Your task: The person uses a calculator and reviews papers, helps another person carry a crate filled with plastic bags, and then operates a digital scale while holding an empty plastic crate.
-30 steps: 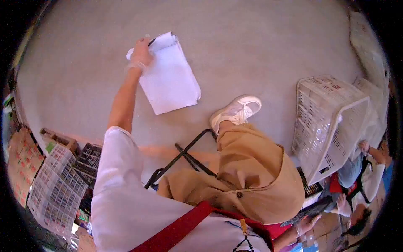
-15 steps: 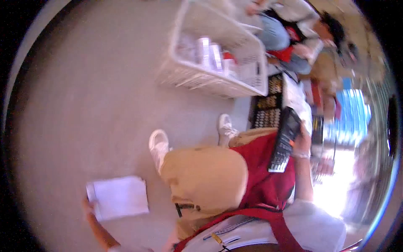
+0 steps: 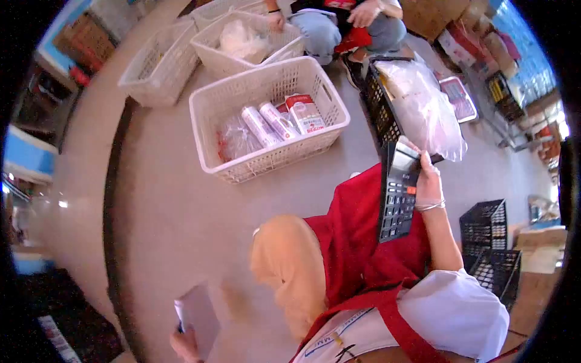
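My right hand (image 3: pixel 429 183) is closed round the upper edge of a big black calculator (image 3: pixel 399 202) with an orange key, held tilted in front of the red apron. Pale bands circle that wrist. Low on the left, my left hand (image 3: pixel 186 345) grips the edge of a sheaf of paper (image 3: pixel 201 319), which is blurred and seen at a slant. Ahead of me on the floor stands a white plastic crate (image 3: pixel 272 162) holding two white cylindrical packs (image 3: pixel 261 127), a red-and-white carton (image 3: pixel 304 114) and a clear bag (image 3: pixel 238 136).
A person (image 3: pixel 318 33) crouches behind the crate, hands near their knees. More white crates (image 3: pixel 158 63) stand at the back left. A black crate (image 3: pixel 382 106) with a plastic bag (image 3: pixel 423 103) is to the right. Several black crates (image 3: pixel 484 227) and cardboard boxes (image 3: pixel 535 284) lie farther right.
The view has swung, so the white crate sits lower and more of the room shows. The paper has turned from facing me to a slant. Both hands keep their holds.
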The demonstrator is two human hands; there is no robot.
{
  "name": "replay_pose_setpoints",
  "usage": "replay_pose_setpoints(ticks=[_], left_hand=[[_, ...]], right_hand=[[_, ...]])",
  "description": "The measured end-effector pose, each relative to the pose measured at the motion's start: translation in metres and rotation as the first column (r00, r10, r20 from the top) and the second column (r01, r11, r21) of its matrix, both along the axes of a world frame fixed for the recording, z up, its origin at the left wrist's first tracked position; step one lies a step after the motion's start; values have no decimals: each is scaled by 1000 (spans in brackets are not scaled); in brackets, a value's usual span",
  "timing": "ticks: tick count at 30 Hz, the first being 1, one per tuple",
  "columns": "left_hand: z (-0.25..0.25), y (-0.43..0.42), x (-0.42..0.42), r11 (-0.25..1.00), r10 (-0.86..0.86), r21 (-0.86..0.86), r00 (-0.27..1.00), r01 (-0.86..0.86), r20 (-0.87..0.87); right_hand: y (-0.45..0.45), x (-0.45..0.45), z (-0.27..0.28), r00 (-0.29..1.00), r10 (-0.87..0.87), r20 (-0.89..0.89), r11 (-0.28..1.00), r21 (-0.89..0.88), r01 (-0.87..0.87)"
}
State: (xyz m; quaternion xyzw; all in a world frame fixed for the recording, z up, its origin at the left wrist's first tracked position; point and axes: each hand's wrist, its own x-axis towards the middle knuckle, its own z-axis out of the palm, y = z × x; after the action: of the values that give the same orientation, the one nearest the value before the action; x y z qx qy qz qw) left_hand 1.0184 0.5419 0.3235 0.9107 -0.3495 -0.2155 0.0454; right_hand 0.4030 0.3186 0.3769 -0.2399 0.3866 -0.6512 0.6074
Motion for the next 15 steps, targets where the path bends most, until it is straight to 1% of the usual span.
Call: replay_pose_setpoints(ticks=[1, 2, 3, 4, 5, 6, 7, 8, 9, 10, 11, 12, 13, 14, 15], left_hand=[[10, -16, 5, 991, -64, -118, 997, 69, 42], [54, -59, -26, 975, -178, -115, 977, 192, 120], [64, -87, -31, 924, -265, -233, 947, 303, 180], [77, -114, -42, 847, -336, -342, 907, 408, 252], [103, -145, -75, 868, -249, -413, 961, 276, 118], [109, -171, -88, 758, -348, -519, 918, 396, 192], [120, -201, -111, 814, -251, -516, 962, 269, 105], [139, -227, -157, 810, -134, -583, 987, 56, -91], [139, -249, -180, 750, -189, -661, 963, 15, -193], [142, -270, -206, 679, -332, -733, 874, -40, -354], [135, -298, -221, 694, -348, -710, 809, -118, -474], [117, -327, -230, 688, -399, -701, 711, -185, -579], [86, -365, -229, 719, -414, -628, 543, -298, -731], [74, -389, -260, 738, -450, -592, 418, -323, -789], [61, -412, -295, 787, -489, -519, 175, -333, -854]], right_hand=[[6, -16, 4, 999, -40, -7, 999, -19, 40], [14, -27, 12, 996, -91, 12, 995, -25, 91], [18, -40, 18, 990, -138, 32, 990, -38, 139], [23, -59, 18, 978, -205, 28, 977, -60, 206], [30, -82, 15, 977, -207, 50, 975, -72, 210], [38, -105, 8, 973, -229, 32, 970, -80, 231], [46, -121, 4, 968, -252, 12, 964, -83, 252], [54, -128, 11, 934, -356, 34, 934, -6, 356], [61, -138, 12, 931, -362, 44, 932, -11, 362], [65, -150, 10, 908, -417, 41, 908, -15, 418], [67, -160, 10, 882, -470, 35, 882, -18, 471], [69, -166, 14, 875, -484, 22, 875, 22, 483], [70, -176, 6, 875, -483, 32, 876, 20, 482], [71, -190, -4, 869, -493, -51, 868, 38, 495], [70, -200, -12, 855, -500, -140, 858, 57, 511]])
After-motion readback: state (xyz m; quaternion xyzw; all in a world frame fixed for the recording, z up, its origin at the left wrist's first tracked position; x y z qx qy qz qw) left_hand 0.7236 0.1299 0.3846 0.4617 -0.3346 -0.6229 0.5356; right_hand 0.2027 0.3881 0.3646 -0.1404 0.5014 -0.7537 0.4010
